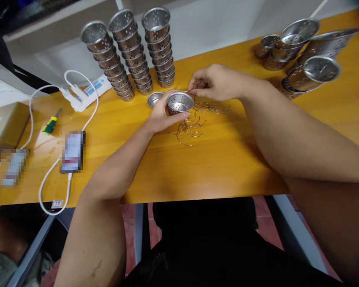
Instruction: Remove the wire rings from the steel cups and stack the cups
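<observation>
My left hand is wrapped round a small perforated metal cup, its mouth tilted up toward me. Right beside the cup's rim, the fingers of my right hand pinch a thin piece of wire, only partly visible. A loose heap of curved wires lies on the table just below the cup, and more bent wires spread out under my right hand. Behind my left hand sits another small perforated cup, partly hidden by the fingers.
Tall stacks of perforated cups stand against the wall. Further cups are grouped at the back right. On the left are a power strip, a green-and-yellow screwdriver, a phone on a white cable and a cardboard box.
</observation>
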`<state>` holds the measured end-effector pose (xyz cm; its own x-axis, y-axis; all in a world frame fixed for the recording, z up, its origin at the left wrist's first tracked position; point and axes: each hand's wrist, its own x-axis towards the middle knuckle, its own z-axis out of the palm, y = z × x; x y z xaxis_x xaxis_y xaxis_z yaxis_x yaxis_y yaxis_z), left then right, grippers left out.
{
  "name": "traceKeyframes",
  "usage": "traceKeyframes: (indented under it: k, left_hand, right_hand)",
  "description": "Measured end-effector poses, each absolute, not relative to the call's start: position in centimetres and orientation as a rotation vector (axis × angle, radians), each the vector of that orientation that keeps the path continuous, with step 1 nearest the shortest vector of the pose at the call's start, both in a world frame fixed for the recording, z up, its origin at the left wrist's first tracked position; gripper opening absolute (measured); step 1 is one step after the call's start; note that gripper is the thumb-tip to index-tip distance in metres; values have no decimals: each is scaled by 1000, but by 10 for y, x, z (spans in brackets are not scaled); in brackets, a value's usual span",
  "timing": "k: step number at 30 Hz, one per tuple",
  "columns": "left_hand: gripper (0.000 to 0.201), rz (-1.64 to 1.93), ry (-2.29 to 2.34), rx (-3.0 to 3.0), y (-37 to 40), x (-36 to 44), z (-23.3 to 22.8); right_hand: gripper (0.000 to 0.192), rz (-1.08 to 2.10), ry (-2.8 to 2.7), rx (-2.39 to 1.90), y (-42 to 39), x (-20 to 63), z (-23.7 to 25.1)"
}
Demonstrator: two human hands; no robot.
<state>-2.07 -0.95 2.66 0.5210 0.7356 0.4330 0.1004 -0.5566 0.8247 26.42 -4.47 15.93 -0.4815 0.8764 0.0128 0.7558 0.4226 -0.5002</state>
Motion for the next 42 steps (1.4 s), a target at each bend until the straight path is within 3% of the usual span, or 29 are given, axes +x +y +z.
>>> traceKeyframes:
  k: [14, 19, 25, 30, 35, 42]
  left_hand:
    - [104, 1122, 856, 2056, -6, -21, 24]
    - [110, 1172, 814, 2008, 4, -20, 8]
    - [110, 1146, 802, 1959, 11, -17, 2]
    - [110, 1167, 712, 1978, 27, -23, -5]
    - [121, 1176, 498, 1975, 47, -25, -25]
    - [114, 1197, 472, 1985, 51, -29, -28]
  right_hand:
    - [16, 851, -2145, -1504, -49, 262, 158]
    - [32, 691, -2129, -1523, -42, 276, 157]
    - [24, 729, -2067, -1405, -47, 272, 158]
    - [28, 716, -2036, -1215, -42, 264, 151]
    - [8, 656, -2099, -1024, -41, 255, 144]
    - [20, 480, -2173, -1195, -53, 243, 148]
